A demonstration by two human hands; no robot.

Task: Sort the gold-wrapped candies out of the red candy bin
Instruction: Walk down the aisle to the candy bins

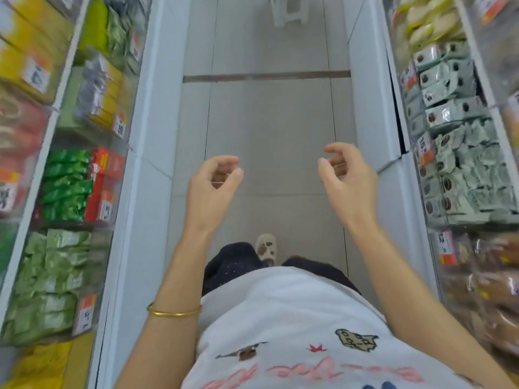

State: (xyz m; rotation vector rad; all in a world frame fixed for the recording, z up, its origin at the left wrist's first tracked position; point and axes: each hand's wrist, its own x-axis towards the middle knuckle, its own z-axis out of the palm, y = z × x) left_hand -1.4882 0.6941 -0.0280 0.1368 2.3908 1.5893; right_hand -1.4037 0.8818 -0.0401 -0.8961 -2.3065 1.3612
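Note:
I look straight down a narrow shop aisle. My left hand (212, 186) hovers over the grey floor tiles with loosely curled fingers and holds nothing. My right hand (346, 178) hangs at the same height to the right, fingers also loosely curled and empty. Neither hand touches a shelf. A bin with red packets (105, 181) beside green packets (66, 186) sits on the left shelf at hand level. No gold-wrapped candies can be made out; the shelves are blurred.
Clear-fronted bins line both sides: yellow boxes (31, 51) and pale green packs (53, 276) on the left, grey-green packets (460, 153) and brown goods (488, 290) on the right. White shelf bases edge the tiled aisle (266, 136). A white plastic stool (290, 8) stands far ahead.

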